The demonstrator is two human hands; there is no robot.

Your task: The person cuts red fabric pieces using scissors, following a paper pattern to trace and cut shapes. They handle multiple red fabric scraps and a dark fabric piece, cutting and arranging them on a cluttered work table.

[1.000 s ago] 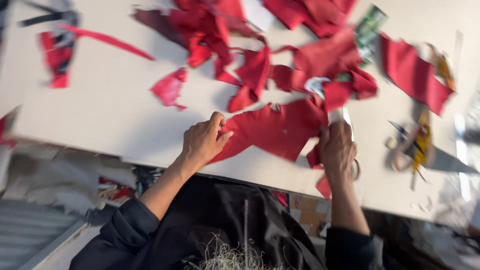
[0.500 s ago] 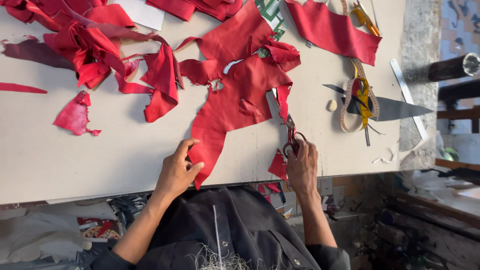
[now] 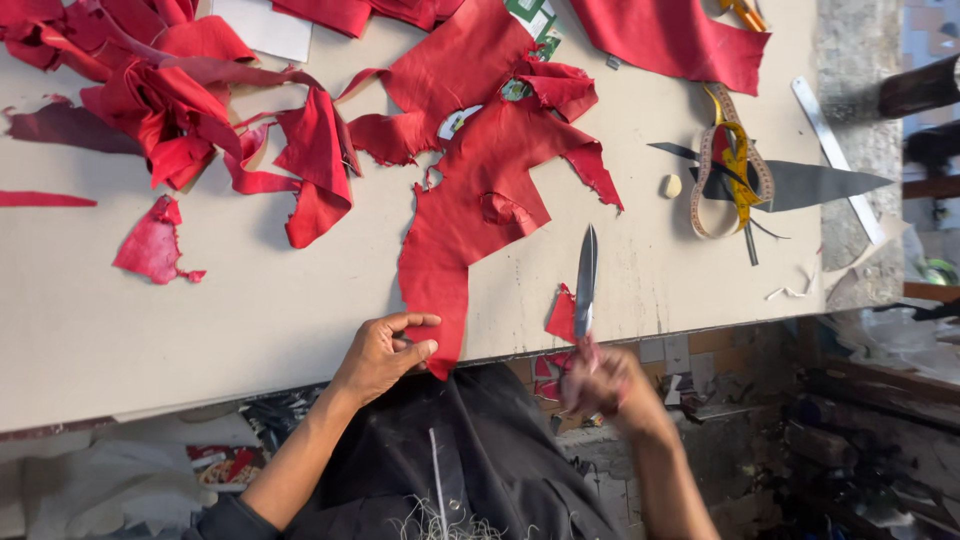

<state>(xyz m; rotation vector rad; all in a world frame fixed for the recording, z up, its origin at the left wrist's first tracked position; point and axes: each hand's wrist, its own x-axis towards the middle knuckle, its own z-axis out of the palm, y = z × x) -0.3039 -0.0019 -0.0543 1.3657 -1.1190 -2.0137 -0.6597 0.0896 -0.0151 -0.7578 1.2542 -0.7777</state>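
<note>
Left hand: the left hand [image 3: 385, 352] is pinching the lower end of the large, ragged-edged red leather piece [image 3: 480, 200] between thumb and fingers, right at the table's near edge.
Right hand: the right hand [image 3: 603, 382] is curling closed around the handles of a pair of long steel scissors [image 3: 585, 280]; the hand is blurred, so the finger placement cannot be told.
Scissors: the blades are lying together, pointing away from the person, just beside the leather piece and not touching it.
Leather piece: it is lying flat on the pale beige worktable [image 3: 250, 300], running from the near edge up toward the middle, its tip hanging slightly over the edge.
Risk: in my judgement the thin pinch could be letting the leather slide or pucker, giving a crooked cut (the hold is only at one end); the blade points could also be snagging the small red offcut [image 3: 562, 315] lying under them.
Farther out: a heap of crumpled red leather scraps [image 3: 150, 90] is sitting at the far left, a yellow measuring tape [image 3: 735, 165] is coiling over a dark grey pointed template [image 3: 790, 185], with a metal ruler [image 3: 835, 155] beyond.
Count: two hands, one pair of scissors, one tape, one ruler, one template; scraps too tangled for counting exactly.
</note>
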